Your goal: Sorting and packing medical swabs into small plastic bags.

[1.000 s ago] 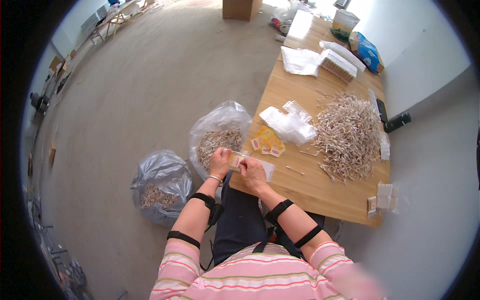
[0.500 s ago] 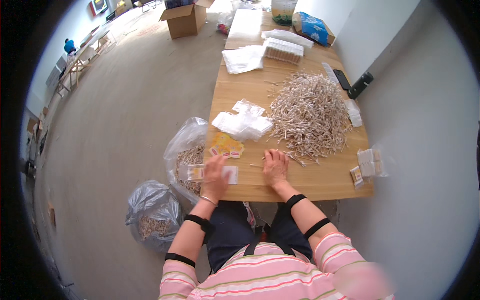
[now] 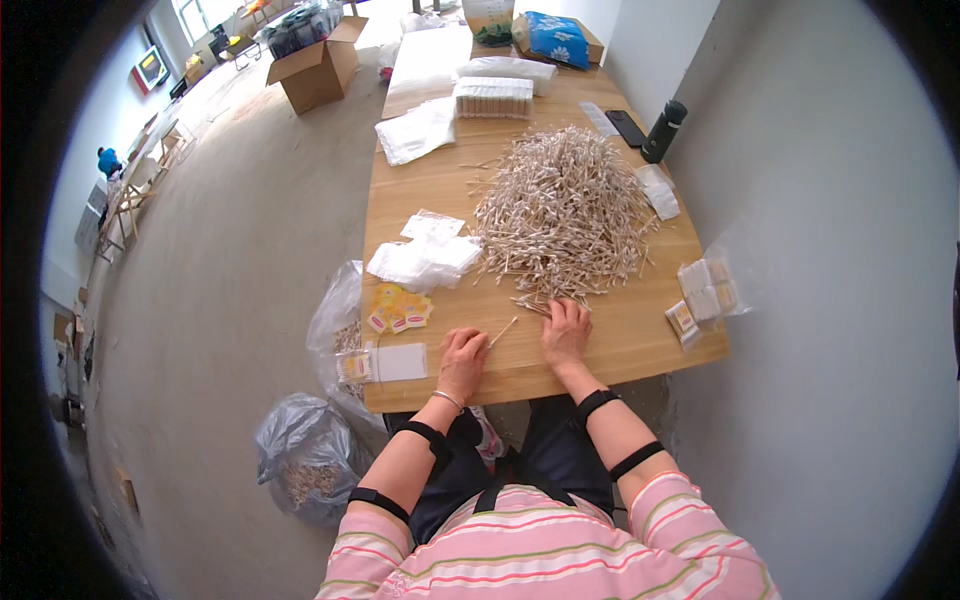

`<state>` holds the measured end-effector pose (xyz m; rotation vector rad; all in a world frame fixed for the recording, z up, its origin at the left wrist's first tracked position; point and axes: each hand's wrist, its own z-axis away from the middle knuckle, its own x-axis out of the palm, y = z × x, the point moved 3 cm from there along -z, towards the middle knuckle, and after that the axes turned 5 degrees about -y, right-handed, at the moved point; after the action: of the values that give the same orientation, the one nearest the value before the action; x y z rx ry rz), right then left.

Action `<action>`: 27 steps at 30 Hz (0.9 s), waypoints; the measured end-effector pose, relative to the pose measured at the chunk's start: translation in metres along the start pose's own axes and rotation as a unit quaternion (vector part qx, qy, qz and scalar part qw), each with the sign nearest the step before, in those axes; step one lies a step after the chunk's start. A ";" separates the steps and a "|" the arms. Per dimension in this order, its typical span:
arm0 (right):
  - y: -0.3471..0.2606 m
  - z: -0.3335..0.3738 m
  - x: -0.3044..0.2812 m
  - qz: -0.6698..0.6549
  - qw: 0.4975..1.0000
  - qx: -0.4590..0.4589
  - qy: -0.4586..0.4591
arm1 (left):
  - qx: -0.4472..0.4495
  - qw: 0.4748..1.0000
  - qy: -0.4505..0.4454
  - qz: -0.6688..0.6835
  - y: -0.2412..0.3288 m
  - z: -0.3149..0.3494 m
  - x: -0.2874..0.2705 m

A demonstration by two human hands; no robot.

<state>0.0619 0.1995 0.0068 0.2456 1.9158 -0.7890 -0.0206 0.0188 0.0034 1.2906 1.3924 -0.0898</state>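
A large heap of cotton swabs [image 3: 565,215] covers the middle of the wooden table. At its near edge, my right hand [image 3: 567,332] has its fingers curled down over a few swabs. My left hand [image 3: 463,362] rests on the table to the left, its fingers closed at the lower end of a single cotton swab [image 3: 505,330]. Beside that hand, at the table's left edge, lies a small clear packet of swabs [image 3: 355,367] with a white flap [image 3: 402,362]. Yellow printed cards [image 3: 400,308] are just beyond it.
Clear empty bags [image 3: 425,255] lie left of the heap. Filled packs [image 3: 708,290] sit at the right edge, near the wall. A phone [image 3: 626,128], a dark bottle [image 3: 664,131] and a stacked pack [image 3: 493,98] stand farther back. Plastic sacks [image 3: 310,460] are on the floor.
My left hand has left the packet at the table's left edge and moved right to the single swab. My right hand has shifted to the heap's near edge. The view has turned.
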 end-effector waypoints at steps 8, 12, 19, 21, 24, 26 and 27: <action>-0.004 -0.014 0.014 -0.008 1.000 -0.008 -0.004 | -0.005 1.000 0.025 0.016 -0.005 0.001 0.009; -0.031 -0.009 0.025 -0.033 0.998 -0.006 -0.054 | 0.005 1.000 0.010 -0.009 -0.004 0.003 0.009; -0.053 0.020 0.030 -0.093 0.984 -0.128 -0.084 | -0.021 0.995 0.019 -0.098 0.007 0.001 0.004; -0.052 0.025 0.027 -0.133 0.981 -0.127 -0.058 | -0.013 0.995 0.013 -0.103 0.002 0.003 0.005; -0.044 0.029 0.023 -0.148 0.971 -0.188 -0.023 | -0.001 0.999 -0.007 -0.042 -0.003 0.004 0.007; -0.040 0.022 0.025 -0.155 0.970 -0.182 -0.041 | 0.007 1.000 -0.009 0.003 -0.008 -0.002 0.007; -0.039 0.020 0.025 -0.161 0.970 -0.176 -0.051 | 0.005 1.000 -0.010 0.004 -0.008 -0.003 0.008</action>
<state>0.0452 0.1531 -0.0044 -0.3272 1.9825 -0.6382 -0.0260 0.0221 -0.0065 1.3003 1.3708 -0.1031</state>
